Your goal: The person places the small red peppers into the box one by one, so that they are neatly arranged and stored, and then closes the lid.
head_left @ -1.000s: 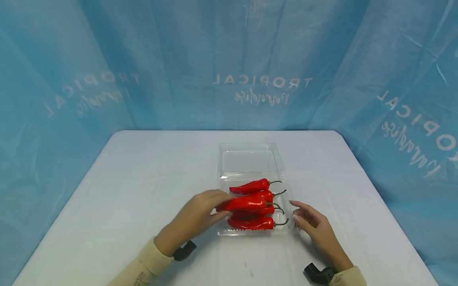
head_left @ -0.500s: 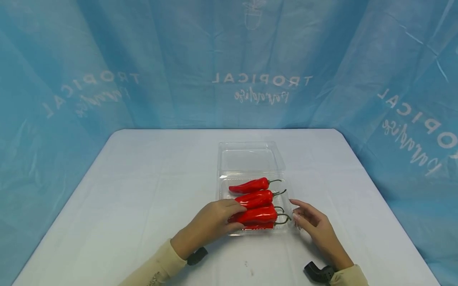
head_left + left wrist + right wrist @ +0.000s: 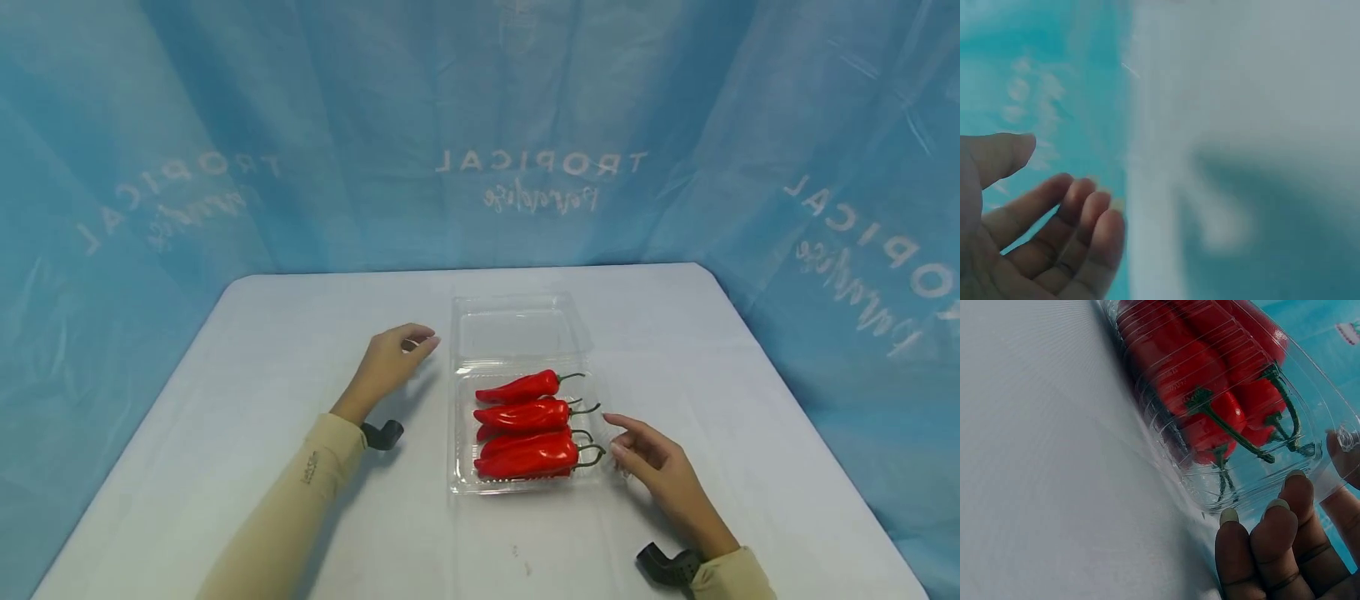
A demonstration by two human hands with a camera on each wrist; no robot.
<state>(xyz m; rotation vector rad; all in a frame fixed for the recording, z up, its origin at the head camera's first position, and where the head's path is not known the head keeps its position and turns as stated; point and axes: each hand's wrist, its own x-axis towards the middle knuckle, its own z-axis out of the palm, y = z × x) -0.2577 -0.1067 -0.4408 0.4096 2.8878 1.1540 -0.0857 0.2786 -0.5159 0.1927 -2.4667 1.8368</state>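
Several red chili peppers (image 3: 528, 458) with green stems lie in the base of a clear plastic clamshell container (image 3: 453, 437), stems to the right. Its hinged lid (image 3: 517, 335) lies folded back on the far side. Left of the lid my left hand (image 3: 386, 362) hovers over the table, fingers loosely bent and holding nothing; the left wrist view shows a gap between thumb and fingers. At the container's right edge is my right hand (image 3: 660, 467). In the right wrist view, its fingertips (image 3: 1275, 519) and thumb hold the rim near the stem ends.
A white cloth covers the table (image 3: 225, 467). Blue curtains (image 3: 360, 133) with white lettering hang behind it and at both sides. Dark wrist cameras (image 3: 667, 567) sit on both wrists.
My left hand laid a pepper on the front of the pile, let go, and moved away to the far left beside the lid. My right hand stayed at the container's edge.
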